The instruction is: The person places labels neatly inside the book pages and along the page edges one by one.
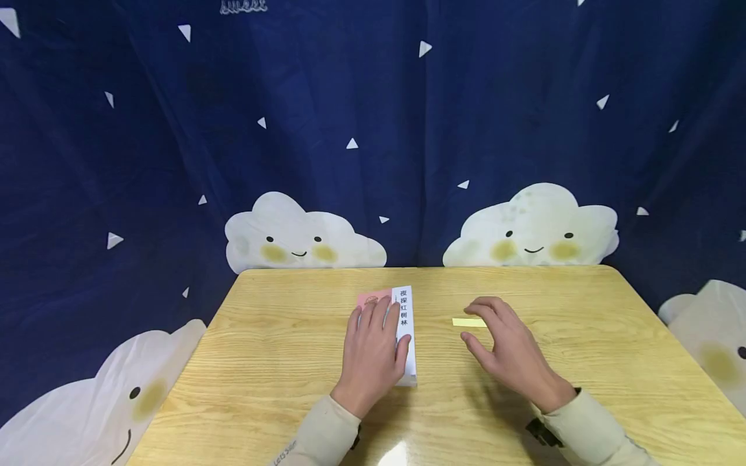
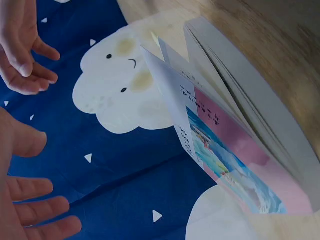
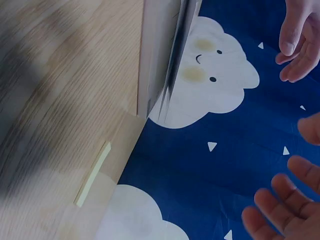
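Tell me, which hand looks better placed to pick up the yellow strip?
Probably the right hand: it is open, close to the strip, while the left hand is farther off, at the book.

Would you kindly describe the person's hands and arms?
The left hand and right hand are bare. The left sleeve and right sleeve are cream, the left with small dark lettering. Black pieces, perhaps straps, show at each sleeve's end.

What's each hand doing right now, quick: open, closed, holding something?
Left hand: open, over the book; whether it touches can't be told.
Right hand: open, holding nothing, near the yellow strip.
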{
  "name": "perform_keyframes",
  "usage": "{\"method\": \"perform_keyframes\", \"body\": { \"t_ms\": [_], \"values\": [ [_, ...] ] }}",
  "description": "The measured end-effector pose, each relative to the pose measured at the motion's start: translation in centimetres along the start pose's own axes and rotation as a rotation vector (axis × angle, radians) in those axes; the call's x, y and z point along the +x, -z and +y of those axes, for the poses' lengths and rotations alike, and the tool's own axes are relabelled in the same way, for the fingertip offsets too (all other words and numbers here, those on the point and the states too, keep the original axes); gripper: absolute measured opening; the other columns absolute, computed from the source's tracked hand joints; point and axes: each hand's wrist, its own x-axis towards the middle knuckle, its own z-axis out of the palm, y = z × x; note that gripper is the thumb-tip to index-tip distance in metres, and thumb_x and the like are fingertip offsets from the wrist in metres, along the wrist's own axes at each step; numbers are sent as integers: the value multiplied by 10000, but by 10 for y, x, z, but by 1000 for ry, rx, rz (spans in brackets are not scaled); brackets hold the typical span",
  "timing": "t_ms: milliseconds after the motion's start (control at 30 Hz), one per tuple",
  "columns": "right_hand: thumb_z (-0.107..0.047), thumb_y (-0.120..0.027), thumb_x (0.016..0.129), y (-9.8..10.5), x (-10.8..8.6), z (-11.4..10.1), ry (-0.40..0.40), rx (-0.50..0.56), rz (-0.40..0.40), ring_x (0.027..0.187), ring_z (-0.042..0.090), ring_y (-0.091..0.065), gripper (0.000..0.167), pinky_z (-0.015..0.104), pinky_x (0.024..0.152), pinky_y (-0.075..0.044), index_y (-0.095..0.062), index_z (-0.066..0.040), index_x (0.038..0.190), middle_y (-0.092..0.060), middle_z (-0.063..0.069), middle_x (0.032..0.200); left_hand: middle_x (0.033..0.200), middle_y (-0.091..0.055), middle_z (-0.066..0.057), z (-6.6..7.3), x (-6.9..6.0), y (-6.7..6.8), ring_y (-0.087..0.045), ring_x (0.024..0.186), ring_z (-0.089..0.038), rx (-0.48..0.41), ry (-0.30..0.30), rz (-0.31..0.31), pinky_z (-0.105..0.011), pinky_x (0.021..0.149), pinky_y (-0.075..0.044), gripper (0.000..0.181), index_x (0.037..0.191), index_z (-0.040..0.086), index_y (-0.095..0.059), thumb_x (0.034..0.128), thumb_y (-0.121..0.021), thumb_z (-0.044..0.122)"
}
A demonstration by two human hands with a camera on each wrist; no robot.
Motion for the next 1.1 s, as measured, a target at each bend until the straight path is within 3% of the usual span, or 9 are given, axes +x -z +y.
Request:
{"method": "perform_keyframes", "body": {
  "t_ms": [100, 233, 467, 600, 767, 900, 1100],
  "values": [
    [-138, -801, 778, 0, 1, -3, 2, 40, 20, 1035, 199, -603, 324, 327, 854, -471, -670, -67, 1065, -638, 45, 1100, 1186, -667, -29, 0, -1, 0, -616, 1061, -232, -27, -11, 46, -419, 969, -472, 340, 1141, 113, -665, 876, -670, 325],
    [-131, -802, 778, 0, 1, -4, 12, 47, 13, 1034, 185, -607, 300, 316, 850, -477, -678, -72, 1044, -646, 39, 1102, 1101, -700, -11, -1, -3, -1, -637, 985, -220, -47, -6, 64, -379, 912, -489, 262, 1048, 116, -701, 863, -699, 301],
    [-102, -798, 789, -2, -1, -6, -4, 72, -6, 1055, 183, -612, 282, 320, 852, -484, -682, -81, 1045, -647, 29, 1124, 1067, -716, -3, -3, -7, -1, -658, 981, -217, -70, 37, 23, -380, 880, -515, 243, 1037, 119, -712, 881, -696, 304],
    [-64, -788, 801, -4, -1, -7, -36, 126, -25, 1022, 168, -628, 281, 323, 790, -519, -677, -110, 1055, -649, 1, 1126, 1048, -722, 3, -4, -7, -1, -665, 963, -213, -97, 63, 0, -373, 835, -527, 238, 1034, 122, -722, 883, -697, 305],
    [-53, -777, 816, -7, -2, -8, -79, 156, -54, 1002, 165, -643, 269, 349, 753, -545, -671, -138, 1049, -666, -3, 1108, 1011, -734, -6, -4, -7, -1, -679, 921, -212, -142, 90, 11, -361, 757, -543, 232, 1002, 116, -734, 859, -725, 298],
    [-60, -771, 825, -10, -5, -8, -93, 153, -71, 1018, 180, -652, 251, 399, 809, -549, -673, -140, 1042, -675, -2, 1099, 976, -736, -13, -3, -9, -5, -679, 866, -214, -166, 103, 29, -346, 699, -541, 226, 970, 114, -734, 834, -746, 295],
    [-61, -769, 826, -14, -7, -6, -90, 156, -85, 986, 166, -648, 245, 357, 751, -558, -674, -145, 1036, -676, 7, 1091, 937, -731, -22, -1, -13, -14, -669, 813, -212, -166, 122, 5, -339, 656, -537, 226, 950, 106, -740, 826, -750, 295]
  ]
}}
